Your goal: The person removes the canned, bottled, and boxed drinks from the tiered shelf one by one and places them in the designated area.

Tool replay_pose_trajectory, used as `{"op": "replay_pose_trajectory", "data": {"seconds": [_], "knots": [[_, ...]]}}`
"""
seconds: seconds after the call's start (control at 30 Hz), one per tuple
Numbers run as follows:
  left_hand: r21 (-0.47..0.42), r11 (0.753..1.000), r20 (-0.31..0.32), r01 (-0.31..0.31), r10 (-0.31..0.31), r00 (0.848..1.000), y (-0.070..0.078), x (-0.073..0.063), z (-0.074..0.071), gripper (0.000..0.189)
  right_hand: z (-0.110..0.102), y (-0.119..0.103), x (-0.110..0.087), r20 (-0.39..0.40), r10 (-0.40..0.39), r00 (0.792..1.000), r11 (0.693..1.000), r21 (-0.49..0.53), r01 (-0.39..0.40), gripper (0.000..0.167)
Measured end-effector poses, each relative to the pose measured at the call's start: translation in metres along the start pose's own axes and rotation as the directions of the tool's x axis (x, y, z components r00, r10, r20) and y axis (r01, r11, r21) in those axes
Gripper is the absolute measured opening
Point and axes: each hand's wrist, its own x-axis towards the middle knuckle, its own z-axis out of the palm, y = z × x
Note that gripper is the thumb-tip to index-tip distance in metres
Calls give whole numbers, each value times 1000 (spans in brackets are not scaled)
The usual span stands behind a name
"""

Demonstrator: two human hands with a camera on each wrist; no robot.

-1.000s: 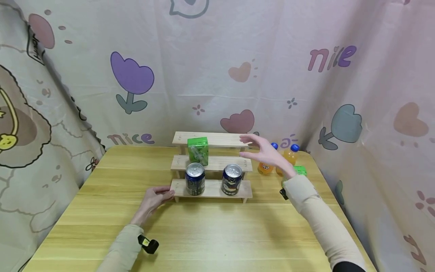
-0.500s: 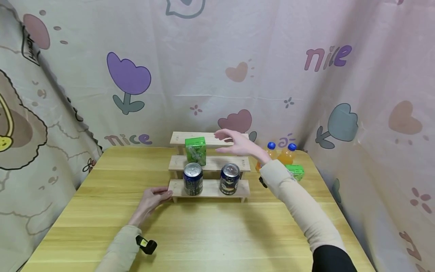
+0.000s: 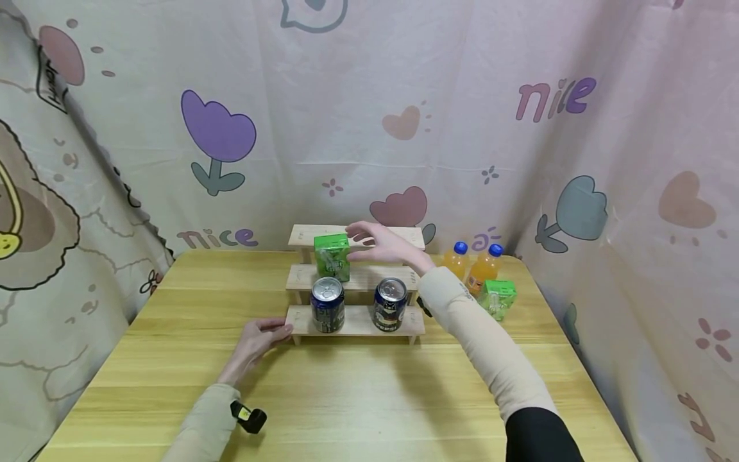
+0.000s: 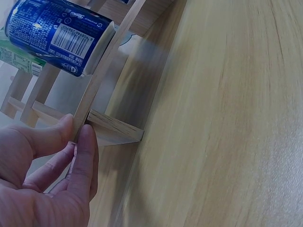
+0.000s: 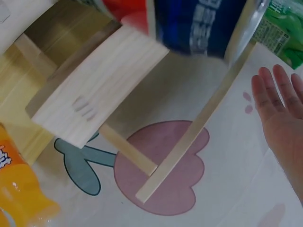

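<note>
A three-tier wooden shelf (image 3: pixel 358 321) stands on the table. My left hand (image 3: pixel 254 340) pinches the left end of its lowest board between thumb and fingers, as the left wrist view shows. A dark blue can (image 3: pixel 328 308) and a Pepsi can (image 3: pixel 390 307) stand upright on that board. On the middle board, toward the left, is a green drink carton (image 3: pixel 332 258). Just right of this carton hovers my right hand (image 3: pixel 383 244), fingers extended and holding nothing. In the right wrist view its fingers (image 5: pixel 270 87) appear apart from the carton (image 5: pixel 281 30).
Right of the shelf stand two orange drink bottles (image 3: pixel 456 260) (image 3: pixel 485 268) with blue caps. A second green carton (image 3: pixel 498 298) is in front of them. A patterned curtain (image 3: pixel 323 128) hangs behind the wooden table (image 3: pixel 346 398) and on both sides.
My right hand has moved left across the shelf, from near the bottles to beside the green carton on the middle board. The left hand keeps its grip on the lowest board.
</note>
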Motion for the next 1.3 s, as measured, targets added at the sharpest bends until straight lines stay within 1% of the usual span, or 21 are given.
{"op": "replay_pose_trajectory", "data": {"seconds": [0.23,0.3,0.4,0.47,0.53,0.8,1.13,1.3], "knots": [[4,1000,-1,7,-7,1000,-1,1,0,53,6,-2,7,17,29,999,999,24,-29,68],[6,1000,4,3,-3,1000,0,1,0,54,7,-3,8,18,35,999,999,27,-35,67],[-1,1000,-9,8,-8,1000,-1,1,0,53,9,-3,11,17,37,999,999,39,-37,63],[0,1000,-5,7,-7,1000,-1,1,0,53,11,-3,12,16,38,999,998,48,-39,60],[-4,1000,-15,9,-9,1000,-1,1,1,52,12,-3,14,10,44,999,997,55,-45,56],[-3,1000,-8,5,-5,1000,-1,1,1,53,19,-3,18,-34,85,996,993,85,-81,45],[-17,1000,-10,4,-4,1000,-2,0,1,52,22,-7,19,-74,96,993,988,128,-86,43],[-22,1000,-3,5,-5,1000,-2,1,0,54,22,-6,18,-102,98,990,989,121,-85,43]]}}
